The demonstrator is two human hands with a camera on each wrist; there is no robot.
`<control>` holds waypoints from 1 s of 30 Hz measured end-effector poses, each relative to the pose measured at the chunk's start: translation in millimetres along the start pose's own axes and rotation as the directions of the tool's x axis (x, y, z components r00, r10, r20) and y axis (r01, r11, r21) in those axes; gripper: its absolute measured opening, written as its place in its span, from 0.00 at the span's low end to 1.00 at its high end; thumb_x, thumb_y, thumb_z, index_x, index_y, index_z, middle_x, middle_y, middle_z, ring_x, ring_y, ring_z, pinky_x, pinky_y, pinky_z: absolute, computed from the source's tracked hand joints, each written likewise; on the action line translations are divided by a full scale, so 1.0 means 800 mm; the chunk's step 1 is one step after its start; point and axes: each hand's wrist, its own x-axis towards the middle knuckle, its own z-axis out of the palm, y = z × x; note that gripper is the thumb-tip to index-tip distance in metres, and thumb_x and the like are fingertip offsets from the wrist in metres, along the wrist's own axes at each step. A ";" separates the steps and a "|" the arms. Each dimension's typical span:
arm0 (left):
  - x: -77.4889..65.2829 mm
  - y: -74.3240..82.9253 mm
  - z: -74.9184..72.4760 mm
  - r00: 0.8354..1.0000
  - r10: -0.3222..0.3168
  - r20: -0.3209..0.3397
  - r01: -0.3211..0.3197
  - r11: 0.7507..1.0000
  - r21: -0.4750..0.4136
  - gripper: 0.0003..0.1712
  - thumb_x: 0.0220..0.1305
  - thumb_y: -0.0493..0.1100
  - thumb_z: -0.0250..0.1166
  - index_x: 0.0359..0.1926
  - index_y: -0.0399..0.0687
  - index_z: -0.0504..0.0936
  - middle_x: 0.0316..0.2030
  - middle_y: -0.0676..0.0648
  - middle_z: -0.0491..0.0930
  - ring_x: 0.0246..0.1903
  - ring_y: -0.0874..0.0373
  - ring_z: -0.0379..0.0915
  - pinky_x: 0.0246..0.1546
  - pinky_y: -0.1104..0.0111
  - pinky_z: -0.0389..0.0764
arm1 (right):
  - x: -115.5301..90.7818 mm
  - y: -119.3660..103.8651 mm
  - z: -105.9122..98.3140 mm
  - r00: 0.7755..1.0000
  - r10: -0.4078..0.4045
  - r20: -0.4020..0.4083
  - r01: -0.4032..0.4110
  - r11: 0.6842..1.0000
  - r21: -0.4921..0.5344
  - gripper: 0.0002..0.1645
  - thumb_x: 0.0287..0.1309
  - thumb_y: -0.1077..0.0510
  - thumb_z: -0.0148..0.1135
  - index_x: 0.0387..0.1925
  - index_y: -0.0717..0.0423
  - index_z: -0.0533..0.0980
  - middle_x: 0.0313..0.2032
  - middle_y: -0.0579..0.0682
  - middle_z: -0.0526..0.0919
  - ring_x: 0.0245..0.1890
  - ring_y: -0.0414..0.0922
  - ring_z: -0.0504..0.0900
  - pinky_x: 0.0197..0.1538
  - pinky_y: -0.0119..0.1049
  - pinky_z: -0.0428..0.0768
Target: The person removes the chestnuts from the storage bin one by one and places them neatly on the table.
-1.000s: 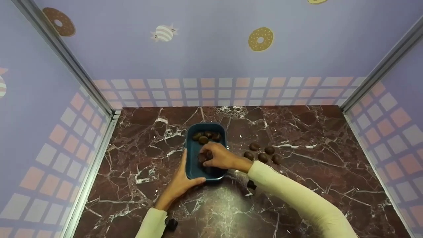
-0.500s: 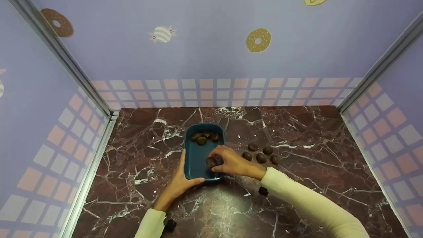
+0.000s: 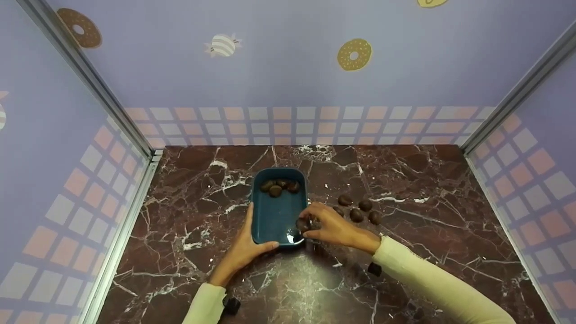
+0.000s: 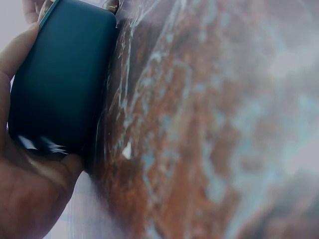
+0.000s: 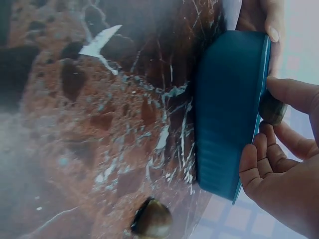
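A dark teal rectangular dish sits on the marbled tabletop. My left hand grips its near left corner, with the thumb along the near wall and the fingers along the left side. Between thumb and fingers of my right hand is a brown chestnut, pinched at the dish's right rim. Several chestnuts lie bunched at the far end inside the dish. To the right, several more chestnuts lie loose on the table; my right hand partly covers one of them.
The brown marbled table is enclosed by a purple back wall and side walls with pink and white squares. Metal rails run along the side edges. Light glares on the tabletop near the front.
My right hand has moved rightward from above the dish's middle to its right rim, still pinching a chestnut. The left hand and the dish have stayed in place.
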 end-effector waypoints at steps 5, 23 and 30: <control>0.000 -0.001 0.000 1.000 0.002 0.004 -0.002 1.000 0.011 0.82 0.55 0.57 0.88 0.92 0.55 0.36 0.89 0.36 0.38 0.85 0.31 0.40 0.80 0.31 0.50 | -0.015 0.008 -0.006 0.999 0.003 -0.041 -0.002 0.999 0.033 0.25 0.57 0.61 0.84 0.54 0.60 0.85 0.49 0.55 0.86 0.48 0.54 0.84 0.54 0.49 0.86; -0.001 0.000 0.001 1.000 -0.006 0.013 0.007 1.000 -0.019 0.81 0.58 0.55 0.87 0.92 0.59 0.34 0.89 0.41 0.36 0.86 0.34 0.36 0.80 0.31 0.48 | -0.069 0.047 -0.027 0.992 0.112 -0.064 -0.112 0.994 0.004 0.26 0.55 0.66 0.83 0.55 0.64 0.83 0.48 0.55 0.87 0.43 0.49 0.86 0.48 0.42 0.88; 0.000 -0.001 0.000 1.000 0.005 0.009 -0.004 1.000 -0.016 0.81 0.57 0.55 0.88 0.92 0.59 0.35 0.89 0.40 0.37 0.86 0.34 0.38 0.81 0.32 0.48 | -0.084 0.064 -0.026 0.987 0.140 -0.081 -0.141 0.990 0.003 0.23 0.55 0.67 0.82 0.53 0.63 0.84 0.48 0.56 0.87 0.43 0.50 0.86 0.48 0.45 0.88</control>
